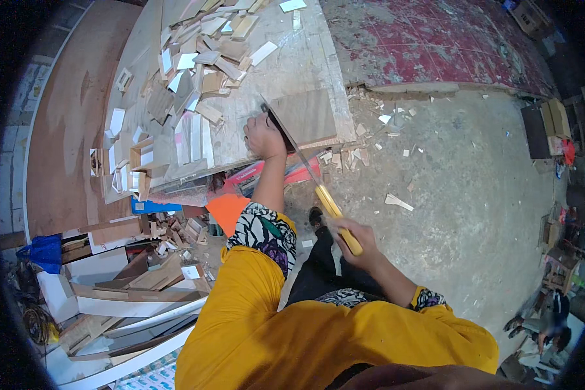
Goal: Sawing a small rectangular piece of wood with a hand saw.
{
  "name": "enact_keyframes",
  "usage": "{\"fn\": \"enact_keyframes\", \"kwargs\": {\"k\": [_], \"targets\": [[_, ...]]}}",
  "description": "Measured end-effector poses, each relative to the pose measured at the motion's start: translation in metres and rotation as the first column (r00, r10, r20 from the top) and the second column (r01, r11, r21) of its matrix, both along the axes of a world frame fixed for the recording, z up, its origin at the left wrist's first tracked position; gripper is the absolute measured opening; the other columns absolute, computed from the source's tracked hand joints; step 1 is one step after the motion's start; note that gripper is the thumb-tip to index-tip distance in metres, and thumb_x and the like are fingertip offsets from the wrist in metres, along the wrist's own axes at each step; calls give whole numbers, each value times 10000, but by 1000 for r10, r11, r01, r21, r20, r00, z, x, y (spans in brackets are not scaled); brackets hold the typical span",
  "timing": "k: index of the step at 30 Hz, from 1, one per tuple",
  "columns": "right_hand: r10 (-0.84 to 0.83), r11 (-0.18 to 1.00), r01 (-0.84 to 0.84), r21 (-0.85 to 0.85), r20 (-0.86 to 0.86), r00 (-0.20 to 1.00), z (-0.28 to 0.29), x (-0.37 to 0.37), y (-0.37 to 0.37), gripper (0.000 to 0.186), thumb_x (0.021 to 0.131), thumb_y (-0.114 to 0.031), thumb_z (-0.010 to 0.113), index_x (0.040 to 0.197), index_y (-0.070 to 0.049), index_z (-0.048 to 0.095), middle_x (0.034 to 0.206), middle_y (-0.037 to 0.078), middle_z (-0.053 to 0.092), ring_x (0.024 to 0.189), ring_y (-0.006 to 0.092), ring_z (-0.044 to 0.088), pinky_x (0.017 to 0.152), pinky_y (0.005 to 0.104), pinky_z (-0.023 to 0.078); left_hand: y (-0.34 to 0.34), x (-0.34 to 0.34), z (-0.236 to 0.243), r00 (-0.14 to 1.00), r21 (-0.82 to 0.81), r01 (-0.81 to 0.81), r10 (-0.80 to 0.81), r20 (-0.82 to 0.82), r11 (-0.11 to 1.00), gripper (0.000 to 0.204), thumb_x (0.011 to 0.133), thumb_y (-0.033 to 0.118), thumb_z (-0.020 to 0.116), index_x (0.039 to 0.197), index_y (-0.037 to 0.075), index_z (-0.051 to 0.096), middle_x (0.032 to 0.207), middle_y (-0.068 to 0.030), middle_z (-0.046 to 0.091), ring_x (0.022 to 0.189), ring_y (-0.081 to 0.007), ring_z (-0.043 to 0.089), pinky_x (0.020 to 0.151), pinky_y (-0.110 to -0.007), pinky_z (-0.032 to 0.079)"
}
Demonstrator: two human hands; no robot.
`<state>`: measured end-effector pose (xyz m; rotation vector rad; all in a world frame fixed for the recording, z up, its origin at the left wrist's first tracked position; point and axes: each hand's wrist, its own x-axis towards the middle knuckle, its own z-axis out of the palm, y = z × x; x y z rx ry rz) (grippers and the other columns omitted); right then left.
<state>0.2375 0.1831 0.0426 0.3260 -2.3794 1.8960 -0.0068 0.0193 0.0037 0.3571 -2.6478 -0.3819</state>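
Note:
My right hand (pixel 359 242) is wrapped round the yellow handle of a handsaw (pixel 329 201). Its thin blade slants up and left over the front edge of the worktable (pixel 240 149) and runs along the left side of a flat brown wooden board (pixel 307 116). My left hand (pixel 265 138) rests on the tabletop just left of the blade, its fingers curled in. A dark strip shows between that hand and the saw; what the fingers hold, if anything, is hidden.
Wood offcuts (pixel 208 62) are heaped on the table's far left. More scraps and long boards (pixel 123 286) lie at the lower left, beside a blue bag (pixel 42 253). Chips litter the concrete floor (pixel 461 175). Another person (pixel 552 325) is at the far right.

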Motion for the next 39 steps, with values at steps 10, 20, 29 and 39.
{"fn": "enact_keyframes", "kwargs": {"k": [10,20,29,39], "targets": [[-103,993,110,50,-133,986,-4,-37,-23,250,780,-36,623,1020,-81,569,914,150,632,768,314,641,651,321,506,-6,-6,-15,1000,9,17,-17,18,1000,189,824,196,468,890,152,638,921,-47,558,902,-261,514,745,-420,423],[-58,996,60,61,-43,997,2,-25,-41,335,758,-41,626,1076,-125,559,899,141,641,748,324,639,625,351,516,-1,-9,-4,1000,15,18,-18,-25,1000,189,830,174,461,873,124,638,880,-77,564,907,-283,533,733,-416,451],[-29,1000,29,12,53,998,17,5,10,308,778,-19,607,1063,-121,554,959,130,638,796,307,645,670,336,510,3,-6,3,1000,32,-15,16,-18,999,137,790,157,578,908,165,647,926,-57,562,924,-281,534,767,-417,439],[-45,993,57,-99,118,992,12,-82,-22,241,806,-66,585,1041,-104,547,921,125,623,791,335,623,665,324,499,1,-9,-3,997,50,9,-13,70,999,164,815,170,517,942,166,621,956,-46,545,958,-262,507,799,-416,411]]}}
